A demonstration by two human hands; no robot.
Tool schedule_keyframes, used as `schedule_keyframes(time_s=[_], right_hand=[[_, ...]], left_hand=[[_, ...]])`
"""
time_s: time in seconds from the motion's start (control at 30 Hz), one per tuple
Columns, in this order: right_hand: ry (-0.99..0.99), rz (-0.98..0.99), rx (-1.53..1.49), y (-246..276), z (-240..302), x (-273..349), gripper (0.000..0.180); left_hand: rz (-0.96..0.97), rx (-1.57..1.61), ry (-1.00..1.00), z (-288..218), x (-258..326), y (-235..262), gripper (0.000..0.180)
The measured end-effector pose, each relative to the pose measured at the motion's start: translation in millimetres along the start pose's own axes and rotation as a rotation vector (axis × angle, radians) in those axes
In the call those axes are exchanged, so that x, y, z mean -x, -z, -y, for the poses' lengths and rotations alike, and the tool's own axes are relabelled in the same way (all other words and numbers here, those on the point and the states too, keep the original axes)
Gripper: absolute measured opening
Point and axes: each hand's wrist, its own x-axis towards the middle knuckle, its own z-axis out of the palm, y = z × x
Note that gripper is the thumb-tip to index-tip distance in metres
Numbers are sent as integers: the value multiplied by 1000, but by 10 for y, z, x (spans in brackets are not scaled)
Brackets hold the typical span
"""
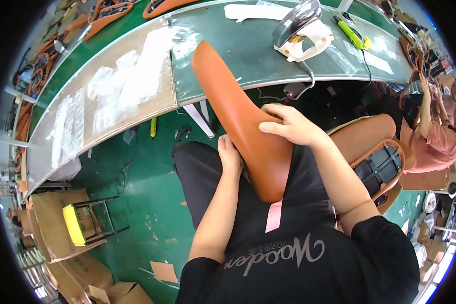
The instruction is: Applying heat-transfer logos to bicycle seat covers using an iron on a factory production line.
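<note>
Tan leather saddle (243, 126), one, stood tilted on the person's lap, nose toward the green surface (248, 50). Right hand (289, 124) closed its grip over the saddle's upper edge; left hand (230, 156) pressed the side, fingers hidden behind, grip probably closed. A second saddle (377, 162) lay partly cut off beside the knee.

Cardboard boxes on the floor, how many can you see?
3, all at the lower left: a large open box with a yellow-topped stool in front of it, a second box below it, and a small one at the bottom edge. More may be hidden beyond the rim.
</note>
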Motion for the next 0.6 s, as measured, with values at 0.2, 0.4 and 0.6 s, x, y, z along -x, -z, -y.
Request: schedule_keyframes(time_s=[0.2, 0.4, 0.6], right_hand=[[-159, -222, -434, -304, 30, 276, 17], [-208, -277, -544, -291, -58, 439, 17], [-204, -252, -602, -186, -138, 528, 17]], left_hand=[[47, 121, 84, -202, 97, -153, 18], [110, -133, 13, 3, 103, -122, 21], [62, -214, -42, 114, 122, -24, 19]])
